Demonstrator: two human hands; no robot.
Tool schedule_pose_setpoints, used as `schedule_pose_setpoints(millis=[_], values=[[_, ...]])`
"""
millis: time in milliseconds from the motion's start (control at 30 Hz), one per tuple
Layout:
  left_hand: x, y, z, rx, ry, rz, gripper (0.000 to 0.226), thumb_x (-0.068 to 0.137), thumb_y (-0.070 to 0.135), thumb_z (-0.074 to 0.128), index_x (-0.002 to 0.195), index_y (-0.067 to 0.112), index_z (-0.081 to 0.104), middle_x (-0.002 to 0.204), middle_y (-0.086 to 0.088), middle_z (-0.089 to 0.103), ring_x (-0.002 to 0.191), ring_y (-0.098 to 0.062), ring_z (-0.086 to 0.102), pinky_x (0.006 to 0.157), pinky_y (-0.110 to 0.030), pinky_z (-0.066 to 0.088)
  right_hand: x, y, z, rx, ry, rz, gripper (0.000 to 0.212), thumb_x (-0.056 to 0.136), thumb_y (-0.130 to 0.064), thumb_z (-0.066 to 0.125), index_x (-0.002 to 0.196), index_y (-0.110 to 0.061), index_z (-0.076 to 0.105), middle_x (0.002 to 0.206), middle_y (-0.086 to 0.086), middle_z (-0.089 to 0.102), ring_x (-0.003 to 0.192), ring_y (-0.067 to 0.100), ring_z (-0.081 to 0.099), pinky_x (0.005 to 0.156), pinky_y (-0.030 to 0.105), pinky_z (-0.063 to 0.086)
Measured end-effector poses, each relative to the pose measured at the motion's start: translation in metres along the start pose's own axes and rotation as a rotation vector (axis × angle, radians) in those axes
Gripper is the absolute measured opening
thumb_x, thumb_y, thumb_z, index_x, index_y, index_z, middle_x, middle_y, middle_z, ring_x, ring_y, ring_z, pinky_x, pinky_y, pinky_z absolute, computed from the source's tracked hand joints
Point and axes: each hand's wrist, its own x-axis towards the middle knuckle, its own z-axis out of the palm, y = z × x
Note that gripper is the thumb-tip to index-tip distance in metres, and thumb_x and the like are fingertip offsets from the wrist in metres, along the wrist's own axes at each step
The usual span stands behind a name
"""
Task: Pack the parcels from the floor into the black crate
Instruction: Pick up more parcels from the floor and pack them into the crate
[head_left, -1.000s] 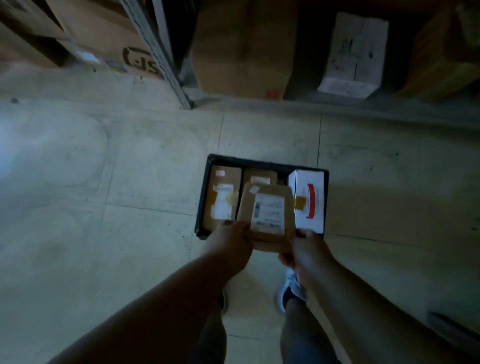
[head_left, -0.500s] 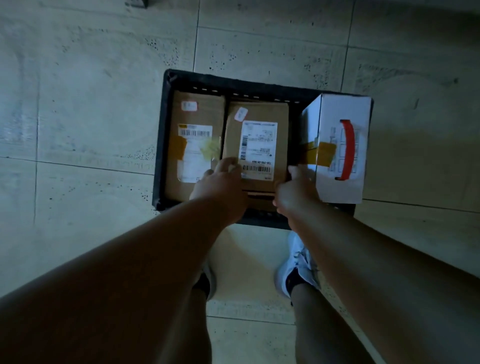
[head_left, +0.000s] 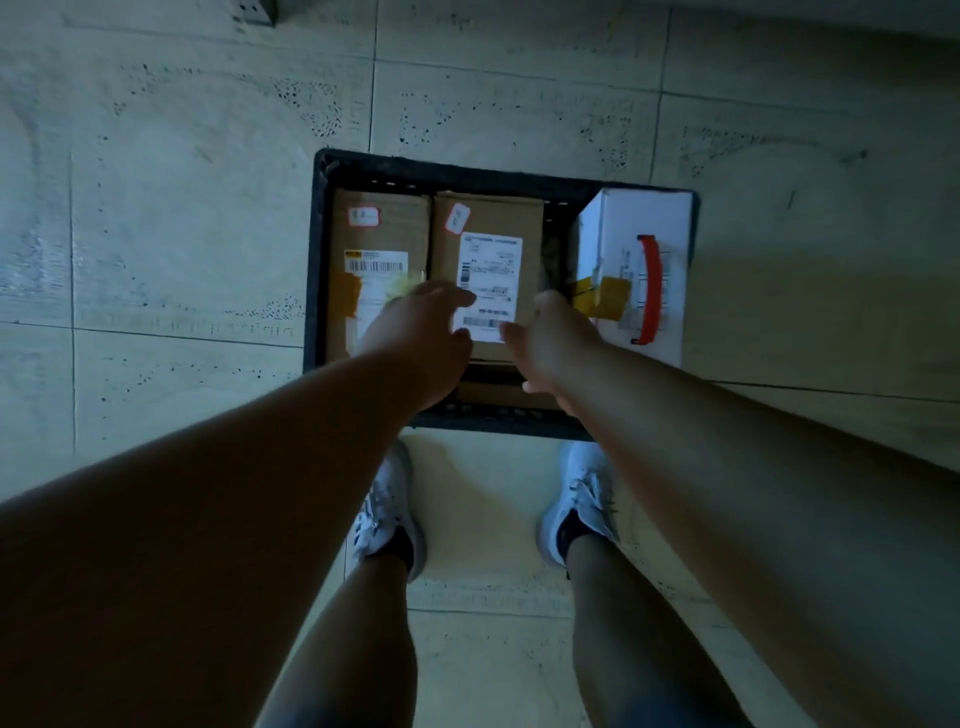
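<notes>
A view straight down at a black crate (head_left: 363, 169) standing on a pale tiled floor (head_left: 156, 208), in dim light. Three parcels sit inside it, side by side.

The left parcel (head_left: 382, 244) is a brown cardboard box lying flat. It carries a small white sticker with a red border near its far edge, and a white shipping label with a yellow strip and a barcode. The print is too blurred to read. A patch of yellowish tape crosses its left side.

The middle parcel (head_left: 488, 218), also brown cardboard, lies flat on top of another brown box (head_left: 506, 396), whose near end shows below it. It has a small red-bordered sticker at its far left corner and a tall white shipping label (head_left: 491, 280) with barcodes; the text cannot be read.

The right parcel (head_left: 636, 244) is a white box with a red curved handle (head_left: 649, 291) and yellow tape on its left face. It stands taller than the others, reaching over the crate's right rim.

Both bare arms reach down to the crate. The left hand (head_left: 423, 332) hovers with fingers loosely spread above the near left of the middle parcel, holding nothing. The right hand (head_left: 550, 338) is likewise relaxed and empty, just beside that parcel's near right edge. Whether either hand touches the cardboard cannot be told.

Two pale sneakers (head_left: 387, 514) stand on the floor just near of the crate.
</notes>
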Motion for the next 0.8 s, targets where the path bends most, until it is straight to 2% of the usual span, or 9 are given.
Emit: schedule_pose_setpoints(millis=[67,200,267,333,467,533,600,700,800], values=[[-0.038,0.020,-0.027,-0.088,0.073,-0.008,0.041,0.096,0.019,0.057,0.134,0.031,0.053,0.137,0.002,0.056,0.108,-0.019,0.063,0.084,-0.034,0.057,-0.046,-0.015,-0.019,0.001,0.016,-0.071,0.044,0.096,-0.031,0.057,0.137,-0.021,0.044,0.128,0.005,0.061,0.102,0.025,0.063,0.085,0.042,0.057],[-0.133,0.071,-0.099,-0.166,0.253,0.121,0.039,0.094,0.014,0.055,0.131,0.028,0.058,0.132,0.003,0.058,0.105,-0.014,0.061,0.083,-0.026,0.050,-0.170,-0.060,-0.071,-0.017,0.149,-0.344,0.036,0.096,-0.029,0.059,0.130,-0.022,0.051,0.123,0.000,0.058,0.106,0.017,0.057,0.076,0.026,0.040],[-0.184,0.102,-0.141,-0.201,0.341,0.185,0.040,0.093,0.014,0.054,0.131,0.025,0.057,0.126,0.005,0.058,0.099,-0.010,0.059,0.078,-0.017,0.046,-0.242,-0.082,-0.103,0.020,0.216,-0.489,0.027,0.095,-0.026,0.060,0.121,-0.026,0.052,0.113,-0.005,0.059,0.098,0.014,0.060,0.069,0.024,0.043],[-0.232,0.130,-0.183,-0.246,0.431,0.257,0.041,0.091,0.015,0.055,0.131,0.025,0.056,0.121,0.008,0.058,0.094,-0.005,0.057,0.075,-0.012,0.044,-0.310,-0.101,-0.135,0.032,0.285,-0.620,0.029,0.094,-0.025,0.062,0.120,-0.028,0.051,0.105,-0.009,0.057,0.089,0.010,0.061,0.066,0.027,0.050],[-0.323,0.169,-0.240,-0.352,0.551,0.366,0.039,0.093,0.020,0.059,0.129,0.035,0.053,0.117,0.019,0.056,0.097,0.001,0.059,0.075,-0.017,0.052,-0.426,-0.123,-0.189,-0.045,0.342,-0.851,0.036,0.091,-0.029,0.064,0.124,-0.029,0.050,0.101,-0.012,0.055,0.079,0.002,0.058,0.059,0.015,0.050],[-0.359,0.180,-0.255,-0.432,0.581,0.388,0.039,0.091,0.026,0.059,0.126,0.041,0.052,0.112,0.021,0.057,0.096,0.001,0.061,0.068,-0.022,0.054,-0.473,-0.127,-0.210,-0.091,0.352,-0.927,0.041,0.088,-0.031,0.066,0.126,-0.033,0.049,0.105,-0.015,0.052,0.079,0.003,0.059,0.062,0.013,0.050],[-0.385,0.187,-0.268,-0.492,0.590,0.431,0.038,0.088,0.029,0.059,0.122,0.045,0.052,0.108,0.021,0.059,0.095,0.002,0.062,0.068,-0.020,0.052,-0.510,-0.126,-0.222,-0.136,0.410,-0.971,0.048,0.086,-0.038,0.067,0.129,-0.036,0.046,0.118,-0.014,0.047,0.080,0.003,0.059,0.064,0.012,0.050],[-0.400,0.199,-0.289,-0.469,0.531,0.545,0.037,0.089,0.025,0.057,0.120,0.045,0.053,0.108,0.020,0.060,0.095,0.006,0.059,0.067,-0.013,0.048,-0.548,-0.117,-0.225,-0.145,0.558,-0.942,0.059,0.080,-0.051,0.064,0.133,-0.045,0.038,0.150,-0.013,0.022,0.101,-0.003,0.052,0.079,0.004,0.045],[-0.407,0.218,-0.306,-0.410,0.471,0.665,0.039,0.091,0.015,0.060,0.120,0.041,0.055,0.107,0.020,0.059,0.091,0.003,0.059,0.068,-0.006,0.045,-0.569,-0.098,-0.219,-0.050,0.688,-0.856,0.066,0.077,-0.055,0.066,0.136,-0.048,0.036,0.158,-0.018,0.009,0.121,-0.004,0.044,0.080,0.003,0.044]])
